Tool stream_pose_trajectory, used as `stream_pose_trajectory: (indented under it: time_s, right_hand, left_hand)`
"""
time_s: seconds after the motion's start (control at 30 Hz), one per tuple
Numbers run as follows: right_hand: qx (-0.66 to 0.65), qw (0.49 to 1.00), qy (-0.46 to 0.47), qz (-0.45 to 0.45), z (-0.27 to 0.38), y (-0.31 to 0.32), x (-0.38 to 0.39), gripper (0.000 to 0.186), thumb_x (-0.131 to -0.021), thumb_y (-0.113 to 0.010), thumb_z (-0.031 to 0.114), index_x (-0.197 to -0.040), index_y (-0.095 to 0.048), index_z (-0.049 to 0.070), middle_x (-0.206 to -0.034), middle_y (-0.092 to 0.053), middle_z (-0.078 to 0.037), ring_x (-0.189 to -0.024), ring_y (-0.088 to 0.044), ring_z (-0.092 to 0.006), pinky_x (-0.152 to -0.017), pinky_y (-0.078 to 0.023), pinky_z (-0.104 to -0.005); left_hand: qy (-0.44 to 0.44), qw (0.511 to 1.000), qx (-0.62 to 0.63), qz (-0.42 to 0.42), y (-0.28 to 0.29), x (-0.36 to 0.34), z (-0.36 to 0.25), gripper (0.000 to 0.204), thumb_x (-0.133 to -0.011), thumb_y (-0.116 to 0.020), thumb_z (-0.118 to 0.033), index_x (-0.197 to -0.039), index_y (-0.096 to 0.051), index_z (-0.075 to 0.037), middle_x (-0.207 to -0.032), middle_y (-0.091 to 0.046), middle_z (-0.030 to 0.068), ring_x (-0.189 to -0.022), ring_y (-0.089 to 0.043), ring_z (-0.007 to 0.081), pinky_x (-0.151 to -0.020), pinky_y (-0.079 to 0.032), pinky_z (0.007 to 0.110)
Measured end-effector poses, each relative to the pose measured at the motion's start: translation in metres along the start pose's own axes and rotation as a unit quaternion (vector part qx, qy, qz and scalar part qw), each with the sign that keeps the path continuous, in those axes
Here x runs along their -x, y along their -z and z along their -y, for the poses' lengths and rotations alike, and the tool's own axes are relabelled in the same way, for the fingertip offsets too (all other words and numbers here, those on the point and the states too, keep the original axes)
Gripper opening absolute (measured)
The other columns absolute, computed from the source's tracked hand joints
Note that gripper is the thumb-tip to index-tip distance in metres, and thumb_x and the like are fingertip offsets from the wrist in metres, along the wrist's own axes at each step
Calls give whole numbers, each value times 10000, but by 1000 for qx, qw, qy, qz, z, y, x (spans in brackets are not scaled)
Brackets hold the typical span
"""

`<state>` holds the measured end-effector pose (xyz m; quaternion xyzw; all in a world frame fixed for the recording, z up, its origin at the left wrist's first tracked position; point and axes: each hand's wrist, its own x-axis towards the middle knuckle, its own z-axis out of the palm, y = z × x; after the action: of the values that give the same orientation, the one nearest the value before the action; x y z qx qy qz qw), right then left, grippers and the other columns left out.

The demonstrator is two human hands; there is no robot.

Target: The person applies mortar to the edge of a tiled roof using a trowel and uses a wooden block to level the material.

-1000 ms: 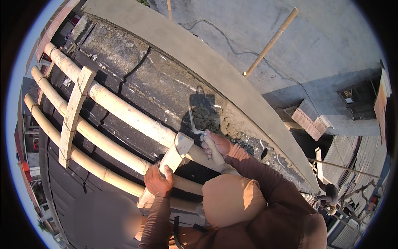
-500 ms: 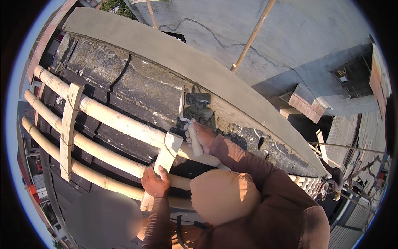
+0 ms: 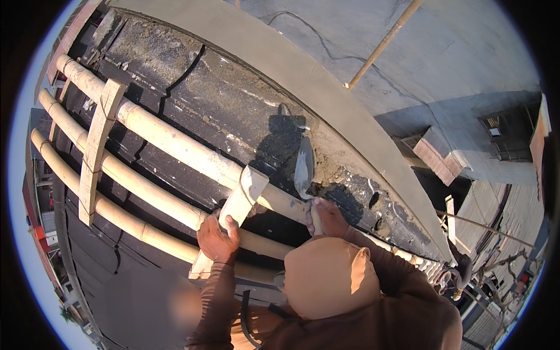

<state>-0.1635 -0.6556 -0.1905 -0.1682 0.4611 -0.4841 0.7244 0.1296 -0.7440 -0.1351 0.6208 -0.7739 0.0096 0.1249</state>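
Note:
My right hand point(image 3: 328, 217) is closed around the wooden handle of a trowel point(image 3: 304, 168). The trowel's metal blade points away from me, over rough mortar point(image 3: 332, 143) beside a smooth grey cement ledge point(image 3: 280, 55). My left hand point(image 3: 219, 238) grips a pale wooden crosspiece point(image 3: 245, 189) that lies across the bamboo poles point(image 3: 175, 150). A rounded tan cloth shape point(image 3: 332, 271) at the lower middle hides part of the poles and of my right forearm.
Another wooden crosspiece point(image 3: 96, 154) spans the poles at the left. Dark, mortar-spattered roofing point(image 3: 198, 114) lies beyond them. Past the ledge stands a grey wall point(image 3: 466, 52) with a leaning bamboo pole point(image 3: 382, 44). Lower roofs point(image 3: 484, 216) show at the right.
My right hand and the trowel have shifted right and slightly nearer, and the blade now shows its broad face. My left hand stays on the crosspiece. The view has also shifted.

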Motion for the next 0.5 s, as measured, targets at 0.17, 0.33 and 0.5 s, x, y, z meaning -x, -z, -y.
stream_pose_trajectory:
  time_s: [0.17,0.33,0.5]
  right_hand:
    - [99,991,9,92,73,-24,-81,479,-1112,-434,477,-1047,-606,35,-730,-582,-42,-605,-576,-131,-558,-492,-289]
    - [298,950,36,83,143,-37,-137,355,-1092,-513,363,-1060,-613,24,-771,-607,-77,-631,-600,-176,-590,-499,-320]
    - [703,641,308,-13,209,-103,-160,260,-945,-671,172,-1139,-588,22,-1064,-668,-207,-1020,-669,-424,-877,-540,-493]
  left_hand:
    - [6,1000,18,6,6,-5,0,356,-974,-598,-365,-880,-591,-21,-780,-553,175,-779,-579,399,-713,-437,482]
    - [19,1000,21,-1,8,-6,3,351,-915,-677,-403,-963,-673,-56,-865,-625,111,-864,-638,315,-770,-471,424]
    - [30,998,47,-6,16,-4,3,330,-911,-679,-380,-967,-674,-54,-839,-605,120,-823,-619,325,-766,-456,436]
